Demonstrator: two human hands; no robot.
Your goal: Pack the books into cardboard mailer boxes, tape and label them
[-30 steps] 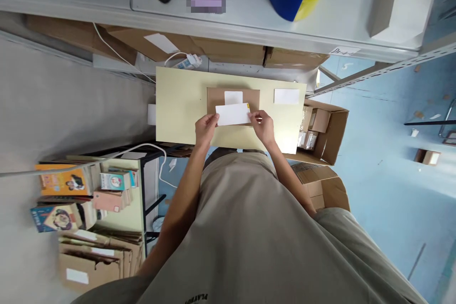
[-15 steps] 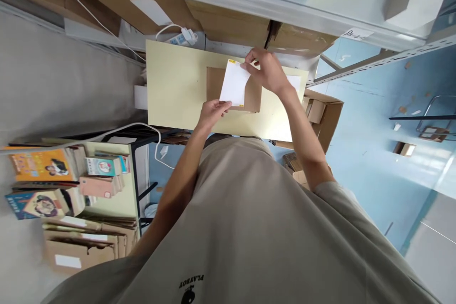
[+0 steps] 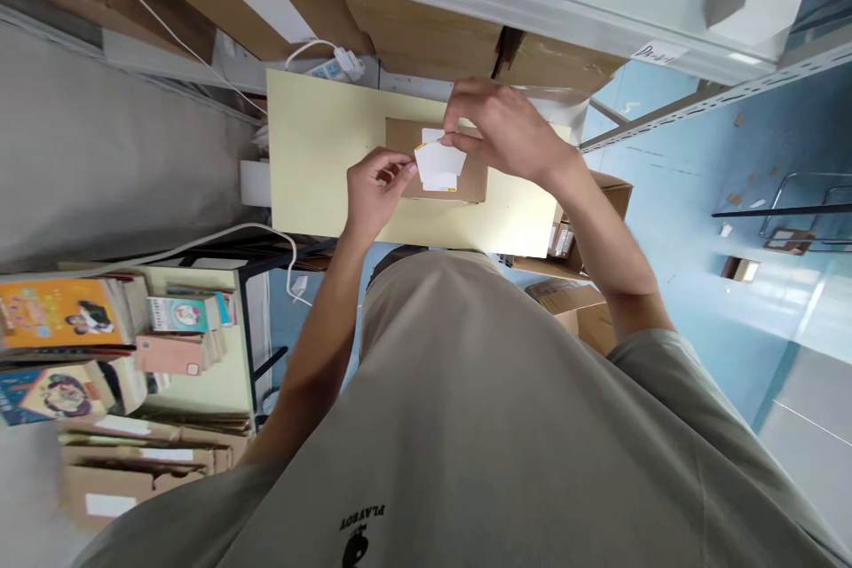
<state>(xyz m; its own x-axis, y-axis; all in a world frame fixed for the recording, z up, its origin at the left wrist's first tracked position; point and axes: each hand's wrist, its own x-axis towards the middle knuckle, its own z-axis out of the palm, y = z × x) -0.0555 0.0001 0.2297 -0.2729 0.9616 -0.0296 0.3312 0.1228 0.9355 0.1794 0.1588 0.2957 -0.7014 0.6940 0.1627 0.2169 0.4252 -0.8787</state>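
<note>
Versus half a second ago: left hand (image 3: 377, 191) is up from the white label's (image 3: 443, 161) bottom edge to its upper left; the label looks shorter, bent, its yellow edge tilted. From my end, both hands look pinched on it, left at the corner, right (image 3: 502, 129) at the top edge, slightly apart. Label's over the brown box (image 3: 405, 131) on the counter (image 3: 319, 151), more white showing above and below.

Carton (image 3: 616, 195) right of the counter: small packs (image 3: 564, 240) inside. Open carton (image 3: 595, 324) below it, contents I can't make out.

Around: power strip (image 3: 325, 69) behind, books (image 3: 63, 315) and folded cardboard (image 3: 110, 484) lower left. Right forearm blocks some of the counter's right end for me.
</note>
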